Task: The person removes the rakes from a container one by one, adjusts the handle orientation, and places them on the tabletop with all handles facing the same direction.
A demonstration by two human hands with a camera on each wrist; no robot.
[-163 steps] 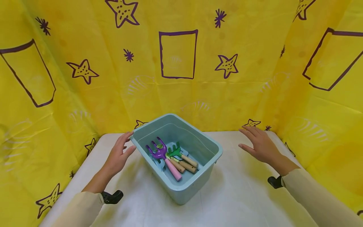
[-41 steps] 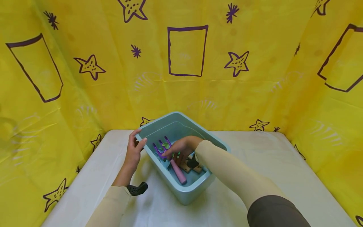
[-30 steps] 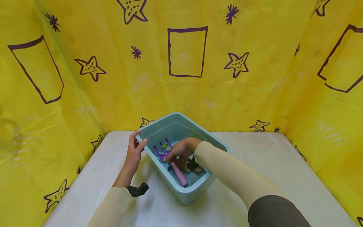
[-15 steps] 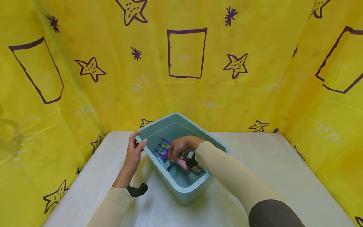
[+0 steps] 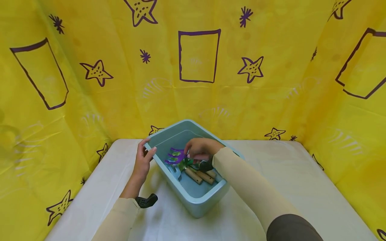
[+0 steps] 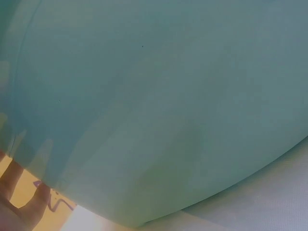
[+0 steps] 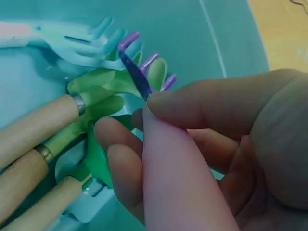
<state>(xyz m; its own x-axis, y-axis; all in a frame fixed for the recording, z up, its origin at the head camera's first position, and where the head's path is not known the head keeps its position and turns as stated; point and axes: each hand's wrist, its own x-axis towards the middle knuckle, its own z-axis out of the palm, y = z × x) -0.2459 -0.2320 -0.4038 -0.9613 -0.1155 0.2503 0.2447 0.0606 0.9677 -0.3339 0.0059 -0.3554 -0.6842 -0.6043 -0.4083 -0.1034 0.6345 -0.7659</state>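
Note:
My right hand (image 5: pixel 200 147) is inside the pale blue-green bin (image 5: pixel 197 201), gripping a small garden fork with purple tines (image 5: pixel 176 156) by its pink handle (image 7: pixel 173 168). In the right wrist view the thumb and fingers wrap the handle just below the purple head. My left hand (image 5: pixel 143 155) holds the bin's left corner, thumb on the near side of the rim. Under the fork lie several wooden-handled tools (image 7: pixel 36 125) with green heads, among them a green rake (image 7: pixel 98 154). A light blue fork (image 7: pixel 82 43) lies beside them on the bin's floor.
The bin stands at an angle on a white-covered table (image 5: pixel 277 174). Yellow fabric (image 5: pixel 199 100) with purple drawings rises behind and at both sides. A black wrist device (image 5: pixel 146 201) sits at the left cuff.
My right hand has reached into the bin, taken the pink handle and raised it, turning the purple fork off the other tools. The left hand has come onto the bin's rim.

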